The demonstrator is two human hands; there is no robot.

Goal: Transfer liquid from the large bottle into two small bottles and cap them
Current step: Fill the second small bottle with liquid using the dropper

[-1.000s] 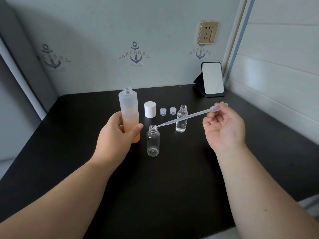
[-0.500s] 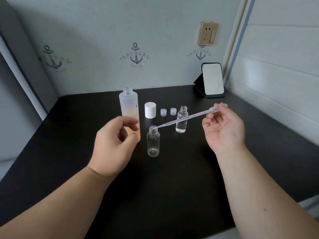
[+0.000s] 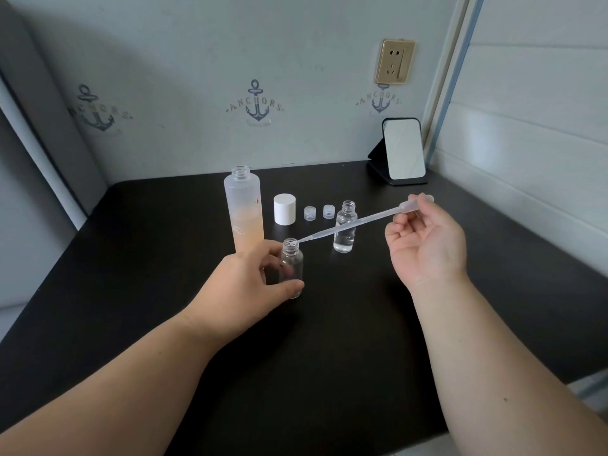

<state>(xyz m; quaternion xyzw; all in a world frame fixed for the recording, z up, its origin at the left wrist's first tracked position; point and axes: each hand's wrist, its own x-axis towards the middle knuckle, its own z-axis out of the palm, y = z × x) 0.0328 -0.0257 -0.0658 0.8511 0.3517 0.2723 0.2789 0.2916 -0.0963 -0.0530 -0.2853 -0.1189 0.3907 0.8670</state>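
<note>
Left hand [image 3: 243, 284]: its grip is curling round the near small clear plastic bottle [image 3: 291, 269], thumb lying across the lower front, fingers wrapping behind
Near small bottle: standing upright on the black matte bench [image 3: 329, 357], uncapped, looking empty, just in front of the large bottle
Right hand [image 3: 427, 241]: palm is facing the camera, its grip is pinching the bulb end of the translucent plastic pipette [image 3: 358, 221] between thumb and fingertips, the other fingers curling loosely
Pipette: slanting down to the left, its tip is sitting at the open mouth of the near small bottle; the stem is crossing in front of the far small bottle
Far small clear bottle [image 3: 344, 231]: standing upright, uncapped, holding clear liquid up to about its shoulder
Large frosted cylindrical bottle [image 3: 244, 210]: standing upright and open, peach-tinted liquid is filling roughly its lower half
White cylindrical cap [image 3: 284, 209]: standing just right of the large bottle
Two small clear ribbed caps [image 3: 309, 213] [image 3: 328, 211]: sitting side by side between the white cap and the far small bottle
Black-framed standing mirror [image 3: 403, 151]: leaning back at the far right corner of the bench
Gold wall socket [image 3: 394, 61]: sitting on the wall above the mirror
</note>
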